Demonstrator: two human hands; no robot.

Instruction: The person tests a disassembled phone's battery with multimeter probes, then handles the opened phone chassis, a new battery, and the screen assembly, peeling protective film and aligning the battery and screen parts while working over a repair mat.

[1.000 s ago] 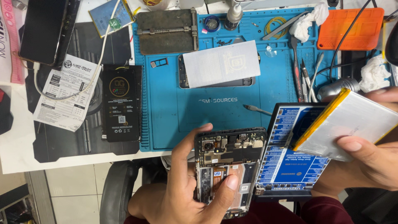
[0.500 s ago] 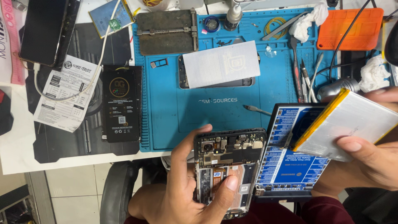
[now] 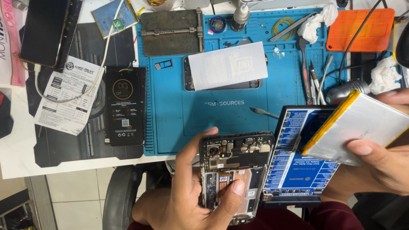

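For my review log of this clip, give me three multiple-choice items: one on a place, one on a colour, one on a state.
1. Where is the opened phone?
A. in the left hand
B. on the blue mat
C. on the orange mat

2. What colour edges the flat battery in the right hand?
A. green
B. yellow
C. red

3. How is the phone's back?
A. cover on
B. taped shut
C. uncovered, circuit board showing

Key: 1 A, fingers and thumb wrap its sides; 2 B, a yellow band runs along its rim; 3 C, camera and board lie bare.

Black box [image 3: 125,106] beside white printed sheet [image 3: 67,100]
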